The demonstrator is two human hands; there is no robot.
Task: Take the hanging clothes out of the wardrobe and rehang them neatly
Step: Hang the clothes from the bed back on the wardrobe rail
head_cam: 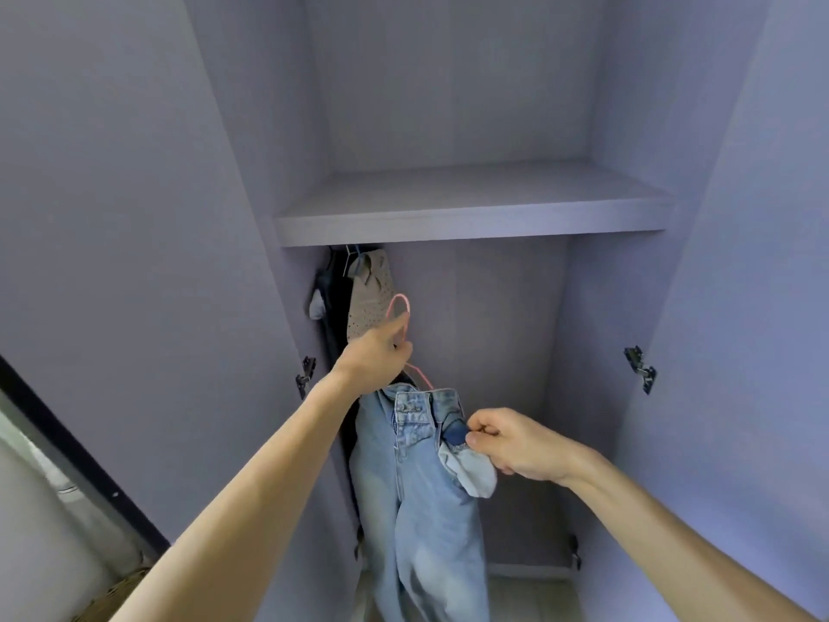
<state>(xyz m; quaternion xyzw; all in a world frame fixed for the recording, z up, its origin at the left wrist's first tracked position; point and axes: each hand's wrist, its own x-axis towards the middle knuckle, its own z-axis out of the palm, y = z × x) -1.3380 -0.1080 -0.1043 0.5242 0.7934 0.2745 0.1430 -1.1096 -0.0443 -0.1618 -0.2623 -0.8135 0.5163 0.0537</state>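
Light blue jeans [417,496] hang from a pink hanger [400,309] inside the open grey wardrobe. My left hand [376,359] grips the hanger just below its hook, which points up beneath the shelf [471,217]. My right hand [516,444] pinches the jeans' waistband at its right side, by a turned-out pocket. At the wardrobe's far left hang a beige dotted garment [370,300] and dark clothes [332,316]. The hanging rail is hidden behind the shelf.
The wardrobe doors stand open on both sides, with hinges at the left [306,374] and right [641,368]. The right part of the hanging space holds no clothes. A dark-edged panel [67,442] runs along the lower left.
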